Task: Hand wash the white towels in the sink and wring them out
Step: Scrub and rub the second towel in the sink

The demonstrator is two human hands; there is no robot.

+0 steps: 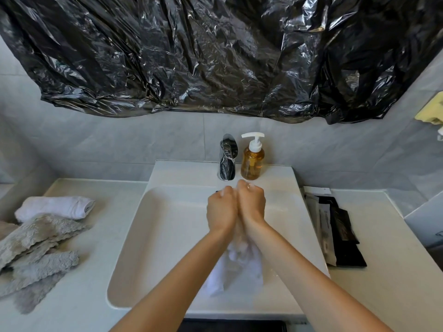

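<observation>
Left hand and right hand fisted side by side around bunched wet white cloth towel over white rectangular ceramic sink, likely scrub/wring step; next needs opposing twist.

1. Sink: glossy white ceramic by its look, smooth
2. Tap: polished chrome metal, mirror-bright
3. Soap bottle: clear plastic, amber liquid inside; white plastic pump, matt
4. Sheet on wall: thin black plastic, crinkled, shiny
5. White towel: wet cloth, bunched, soft
6. Folded white towel: smooth cloth, matt
7. Grey cloths: fluffy, rough pile
8. Wall tiles: grey stone-look, faint sheen
9. Countertop: white, smooth, faintly shiny
</observation>
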